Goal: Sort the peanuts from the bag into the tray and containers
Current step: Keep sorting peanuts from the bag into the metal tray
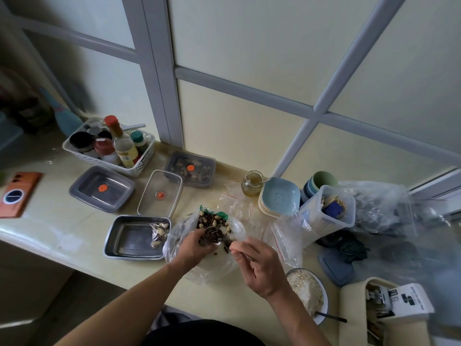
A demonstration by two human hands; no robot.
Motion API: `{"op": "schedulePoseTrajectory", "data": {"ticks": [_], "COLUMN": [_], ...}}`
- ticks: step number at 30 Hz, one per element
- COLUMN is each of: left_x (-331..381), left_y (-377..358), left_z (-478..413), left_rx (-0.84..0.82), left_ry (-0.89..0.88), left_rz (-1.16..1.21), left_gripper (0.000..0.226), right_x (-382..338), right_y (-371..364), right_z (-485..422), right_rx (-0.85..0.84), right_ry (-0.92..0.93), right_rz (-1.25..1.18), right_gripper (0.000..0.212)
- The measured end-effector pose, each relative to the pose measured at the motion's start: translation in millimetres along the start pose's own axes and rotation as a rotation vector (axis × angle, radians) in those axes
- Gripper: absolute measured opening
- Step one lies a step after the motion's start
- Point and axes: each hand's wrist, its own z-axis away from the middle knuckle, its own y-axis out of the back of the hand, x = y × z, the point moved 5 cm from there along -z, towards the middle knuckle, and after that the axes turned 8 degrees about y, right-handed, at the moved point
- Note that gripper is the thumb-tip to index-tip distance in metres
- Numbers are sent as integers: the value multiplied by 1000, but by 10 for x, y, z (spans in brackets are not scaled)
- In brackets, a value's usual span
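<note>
A clear plastic bag point(232, 227) lies open at the counter's front, holding peanuts mixed with dark striped seeds point(212, 221). My left hand point(193, 247) reaches into the bag's mouth, fingers curled around its contents or edge. My right hand point(257, 264) pinches the handle of a metal spoon point(213, 234), whose bowl is loaded with dark seeds inside the bag. Left of the bag sits a steel tray point(129, 239) with a small heap of peanuts and seeds point(159, 233) at its right end. Behind it are a clear container point(159, 193), a grey tray point(101, 188) and a lidded box of nuts point(190, 168).
A white basket of bottles point(109, 146) stands at the back left, an orange phone point(17, 193) at far left. Right of the bag are a honey jar point(252, 183), stacked plates point(278, 198), cups, a plastic tub point(329, 208), more bags, and a bowl of grain point(308, 293).
</note>
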Motion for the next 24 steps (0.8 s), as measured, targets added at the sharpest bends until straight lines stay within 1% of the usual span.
{"op": "schedulePoseTrajectory", "data": {"ticks": [2,6,11,14,16,17,18,21,22,24], "left_x": [-36,-87,-57,-81,-87,-90,-96,-100,-99,-92], "left_y": [-2,-1,27,33,47,52,57,88,100,124], "left_z": [-13,-33,-13,-13,-6,-2,7,38,46,54], "left_rx": [-9,-15,1,3,-6,-15,-23,-24,-24,-25], "left_ry": [4,5,6,13,13,14,12,8,4,-8], "left_rz": [6,33,30,37,49,59,73,103,112,108], "left_gripper": [28,38,31,30,28,27,27,23,23,22], "right_x": [-7,-6,29,68,174,249,333,629,715,853], "right_y": [4,28,9,22,23,19,8,-147,-229,-422], "right_z": [-4,-13,-6,5,29,50,88,353,463,672], "right_rx": [-30,-20,2,76,169,224,278,408,430,466], "right_ry": [24,38,32,-31,-152,-240,-359,-812,-937,-1119], "right_rz": [2,5,-10,-55,-76,-79,-91,-227,-273,-404], "right_gripper": [23,27,24,24,24,26,29,37,36,35]}}
